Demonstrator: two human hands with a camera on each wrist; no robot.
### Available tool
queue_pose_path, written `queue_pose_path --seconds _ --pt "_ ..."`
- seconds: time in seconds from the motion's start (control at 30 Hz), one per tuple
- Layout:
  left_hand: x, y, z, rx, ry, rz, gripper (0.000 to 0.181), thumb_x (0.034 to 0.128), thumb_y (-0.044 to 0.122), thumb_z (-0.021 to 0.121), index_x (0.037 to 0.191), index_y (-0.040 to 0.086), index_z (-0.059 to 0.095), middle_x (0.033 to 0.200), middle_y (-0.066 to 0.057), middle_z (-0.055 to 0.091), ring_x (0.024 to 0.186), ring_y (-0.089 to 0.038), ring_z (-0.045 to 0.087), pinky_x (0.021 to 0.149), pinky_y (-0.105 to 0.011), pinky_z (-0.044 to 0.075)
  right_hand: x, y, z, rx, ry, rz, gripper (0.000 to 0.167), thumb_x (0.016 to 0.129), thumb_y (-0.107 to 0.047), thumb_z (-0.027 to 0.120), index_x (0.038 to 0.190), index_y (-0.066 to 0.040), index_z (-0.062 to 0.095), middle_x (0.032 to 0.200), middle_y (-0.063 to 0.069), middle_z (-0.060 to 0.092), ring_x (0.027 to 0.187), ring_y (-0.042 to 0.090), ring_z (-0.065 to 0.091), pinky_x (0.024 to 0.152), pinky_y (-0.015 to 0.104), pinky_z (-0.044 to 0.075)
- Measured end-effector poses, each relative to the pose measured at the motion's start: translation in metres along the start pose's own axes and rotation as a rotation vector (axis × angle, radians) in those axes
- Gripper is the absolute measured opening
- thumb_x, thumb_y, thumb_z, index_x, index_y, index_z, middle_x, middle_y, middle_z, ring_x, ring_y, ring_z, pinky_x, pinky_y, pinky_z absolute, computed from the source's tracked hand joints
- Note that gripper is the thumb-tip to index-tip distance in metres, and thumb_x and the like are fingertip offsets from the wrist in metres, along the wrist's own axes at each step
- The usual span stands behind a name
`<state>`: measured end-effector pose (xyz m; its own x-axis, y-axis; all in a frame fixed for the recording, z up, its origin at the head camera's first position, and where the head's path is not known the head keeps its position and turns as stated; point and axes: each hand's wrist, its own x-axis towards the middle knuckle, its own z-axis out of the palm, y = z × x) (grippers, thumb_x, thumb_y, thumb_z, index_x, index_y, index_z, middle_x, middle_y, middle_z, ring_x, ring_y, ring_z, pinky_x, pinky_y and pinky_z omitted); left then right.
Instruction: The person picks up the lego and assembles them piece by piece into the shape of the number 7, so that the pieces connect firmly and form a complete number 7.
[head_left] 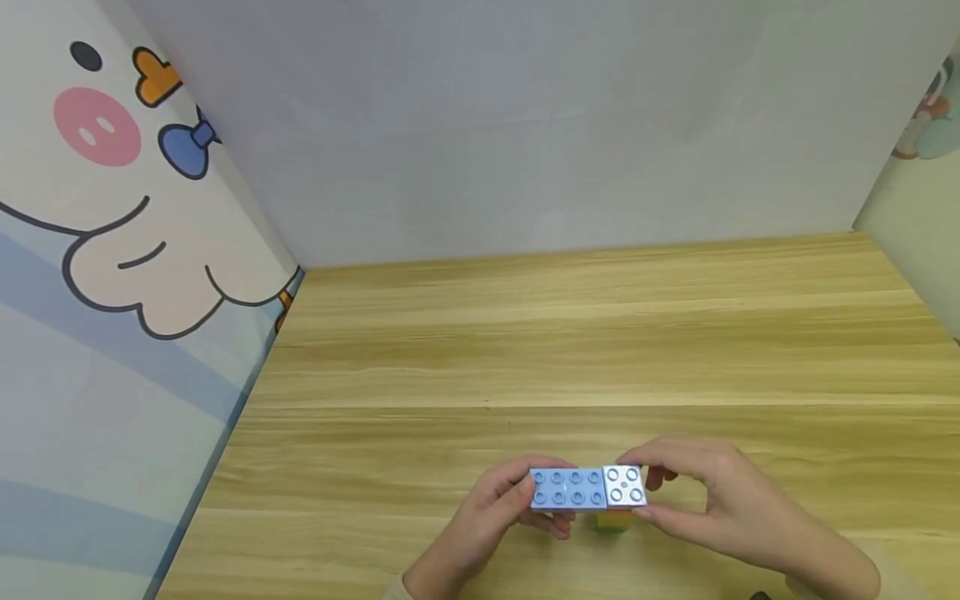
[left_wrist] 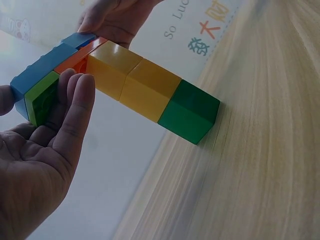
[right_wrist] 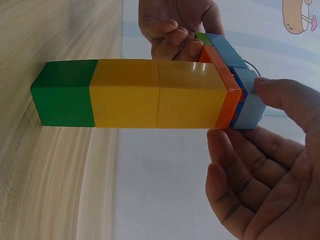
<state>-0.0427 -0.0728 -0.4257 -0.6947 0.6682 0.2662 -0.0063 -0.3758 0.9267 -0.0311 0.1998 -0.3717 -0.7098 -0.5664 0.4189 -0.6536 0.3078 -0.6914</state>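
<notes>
A tower of toy building bricks stands on the table: a green brick (right_wrist: 65,95) at the bottom, two yellow bricks (right_wrist: 125,95) above, then a thin orange brick (right_wrist: 228,100). Across the top lies a long blue brick (head_left: 567,489), jutting left, with a thin light green brick (left_wrist: 42,99) under its outer end. My left hand (head_left: 491,508) pinches that end, thumb on the blue brick, fingers below. A small square blue brick (head_left: 624,486) sits at the right end, over the orange one, slightly tilted with a dark strip beneath. My right hand (head_left: 731,500) pinches it between thumb and fingers.
The wood-grain table (head_left: 570,333) reaches back to a plain pale wall (head_left: 525,133). A cartoon-printed panel (head_left: 150,358) borders the left side, and another pale panel (head_left: 922,225) borders the right. A small dark object (head_left: 761,596) shows at the bottom edge.
</notes>
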Motion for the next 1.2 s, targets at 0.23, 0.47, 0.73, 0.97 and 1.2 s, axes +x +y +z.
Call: queue_pose_path --seconds 0.23,0.47,0.73,0.97,1.2 --pt "-0.0002 0.0002 0.0004 -0.008 0.004 0.003 0.04 0.1068 0.008 0.025 0.128 -0.021 0.043 0.098 -0.047 0.051 0.089 -0.012 0.066 0.072 -0.056 0.055 0.001 0.0021 0.0043 -0.004 0.02 -0.07 0.05 0.076 -0.003 0.082 0.12 -0.017 0.064 0.107 -0.008 0.067 0.086 0.005 0.06 0.074 0.017 0.05" --pt "-0.0003 0.0006 0.0008 -0.002 0.002 0.009 0.04 0.1066 0.007 0.025 0.128 -0.021 0.043 0.098 -0.047 0.052 0.089 -0.013 0.066 0.072 -0.055 0.055 0.0027 -0.0014 0.0074 -0.023 0.017 -0.037 0.046 0.078 -0.009 0.082 0.118 -0.02 0.064 0.105 -0.012 0.067 0.086 0.004 0.06 0.074 0.018 0.05" --pt "-0.0004 0.0009 0.0009 0.002 0.003 0.003 0.04 0.1067 0.008 0.025 0.129 -0.02 0.044 0.101 -0.046 0.052 0.089 -0.013 0.066 0.072 -0.055 0.055 0.0018 -0.004 0.0088 -0.061 0.017 0.016 0.046 0.076 -0.005 0.082 0.115 -0.023 0.065 0.105 -0.016 0.066 0.083 0.0 0.06 0.072 0.018 0.051" --pt "0.0004 0.0009 0.0013 -0.001 -0.002 0.007 0.04 0.1069 0.008 0.025 0.128 -0.021 0.043 0.099 -0.047 0.052 0.089 -0.012 0.066 0.072 -0.055 0.055 0.0009 -0.003 0.0091 -0.11 0.031 0.001 0.041 0.076 -0.01 0.083 0.112 -0.022 0.067 0.101 -0.016 0.067 0.08 -0.002 0.058 0.07 0.015 0.05" --pt "0.0003 0.0008 0.0014 -0.002 -0.001 0.007 0.041 0.1071 0.008 0.025 0.128 -0.021 0.043 0.099 -0.047 0.052 0.089 -0.012 0.066 0.072 -0.055 0.055 -0.0005 -0.001 0.0087 -0.174 0.051 -0.021 0.033 0.079 -0.02 0.082 0.109 -0.022 0.068 0.095 -0.019 0.065 0.075 -0.001 0.056 0.067 0.011 0.046"
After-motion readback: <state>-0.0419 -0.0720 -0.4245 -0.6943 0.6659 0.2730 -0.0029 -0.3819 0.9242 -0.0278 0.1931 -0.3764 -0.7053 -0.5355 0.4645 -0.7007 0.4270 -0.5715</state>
